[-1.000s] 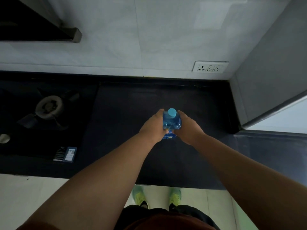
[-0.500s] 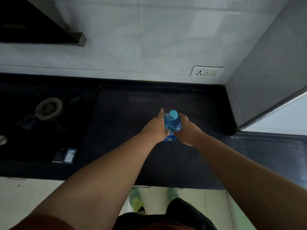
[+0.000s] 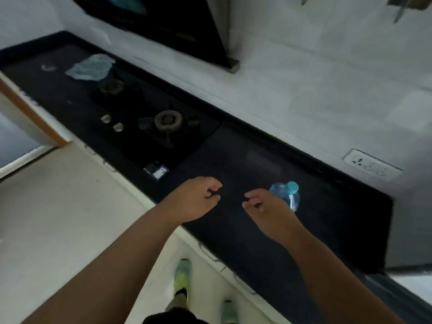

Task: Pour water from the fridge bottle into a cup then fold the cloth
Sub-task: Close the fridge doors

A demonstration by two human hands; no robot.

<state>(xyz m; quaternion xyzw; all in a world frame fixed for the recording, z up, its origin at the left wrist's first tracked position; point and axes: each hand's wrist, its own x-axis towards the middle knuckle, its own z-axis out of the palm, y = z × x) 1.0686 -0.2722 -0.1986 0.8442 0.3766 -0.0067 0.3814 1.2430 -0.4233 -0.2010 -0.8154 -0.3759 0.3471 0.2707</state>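
Observation:
A blue water bottle (image 3: 288,194) with a light blue cap stands upright on the dark countertop (image 3: 257,230). My right hand (image 3: 266,208) hovers just left of it, fingers loosely curled, holding nothing. My left hand (image 3: 195,198) hangs over the counter's front part, also loosely curled and empty. A crumpled light blue cloth (image 3: 90,67) lies far off on the counter, beyond the stove. No cup shows in the view.
A two-burner gas stove (image 3: 149,122) with two knobs fills the counter's middle left. A small dark packet (image 3: 156,170) lies by its near corner. A range hood (image 3: 163,24) hangs above. A wall socket (image 3: 371,164) sits behind the bottle.
Both hands have let go of the bottle and pulled back to its left. The view has swung left and tilted, bringing the stove and the cloth into sight.

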